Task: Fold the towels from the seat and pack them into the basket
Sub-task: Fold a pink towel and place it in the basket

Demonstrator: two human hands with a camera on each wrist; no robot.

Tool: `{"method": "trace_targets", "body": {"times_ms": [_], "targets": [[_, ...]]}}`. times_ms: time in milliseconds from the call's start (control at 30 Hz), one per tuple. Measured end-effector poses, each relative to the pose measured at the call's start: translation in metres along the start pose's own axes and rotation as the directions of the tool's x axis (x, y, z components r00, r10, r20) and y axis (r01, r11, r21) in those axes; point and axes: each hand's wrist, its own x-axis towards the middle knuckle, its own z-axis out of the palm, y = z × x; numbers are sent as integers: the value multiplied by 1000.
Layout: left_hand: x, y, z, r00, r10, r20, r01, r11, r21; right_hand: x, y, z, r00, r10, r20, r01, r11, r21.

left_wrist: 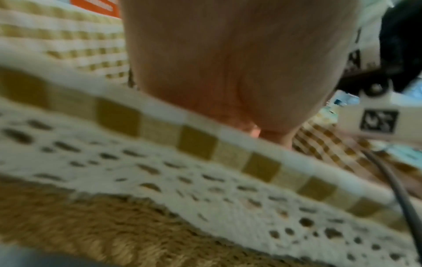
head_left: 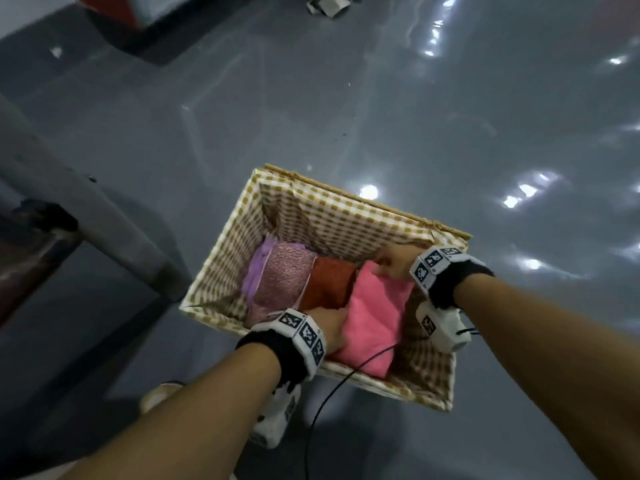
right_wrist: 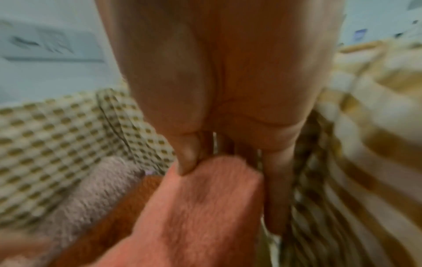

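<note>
A wicker basket (head_left: 221,265) with a tan gingham lining stands on the floor. Inside it lie a mauve towel (head_left: 277,275) at the left, an orange towel (head_left: 332,278) in the middle and a folded pink towel (head_left: 374,317) at the right. My left hand (head_left: 341,315) holds the pink towel's near left edge, beside the orange towel. My right hand (head_left: 381,268) pinches its far right corner; in the right wrist view the thumb (right_wrist: 189,159) lies on the pink towel (right_wrist: 194,207). In the left wrist view the basket rim (left_wrist: 160,126) hides the fingers.
Glossy grey floor (head_left: 450,116) surrounds the basket. A grey metal frame leg (head_left: 86,209) slants down at the left, close to the basket's left corner. A black cable (head_left: 339,382) hangs over the near rim. A shoe (head_left: 159,396) shows under my left forearm.
</note>
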Motion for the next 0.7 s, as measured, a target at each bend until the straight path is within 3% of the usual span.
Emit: {"method": "trace_targets", "body": {"times_ms": [100, 167, 333, 400, 500, 600, 700], "targets": [[-13, -18, -14, 990, -59, -130, 46, 994, -95, -2, -1, 12, 995, 95, 36, -95, 995, 12], [-30, -31, -28, 979, -72, -191, 39, 984, -175, -6, -10, 8, 996, 90, 26, -90, 996, 11], [-98, -62, -61, 906, -176, -385, 19, 926, -377, -23, -74, -40, 988, -109, -106, 109, 994, -5], [-134, -73, -76, 851, -218, -477, -4, 907, -422, -32, -116, -61, 960, -229, -161, 228, 973, -25], [-201, -90, -100, 760, -280, -586, -36, 883, -469, -54, -193, -93, 872, -415, -261, 404, 909, -100], [-282, -109, -117, 629, -363, -687, -59, 859, -508, -87, -275, -124, 789, -552, -270, 543, 832, -115], [-366, -129, -118, 480, -433, -763, -65, 850, -524, -129, -359, -146, 656, -693, -299, 669, 717, -196]]}}
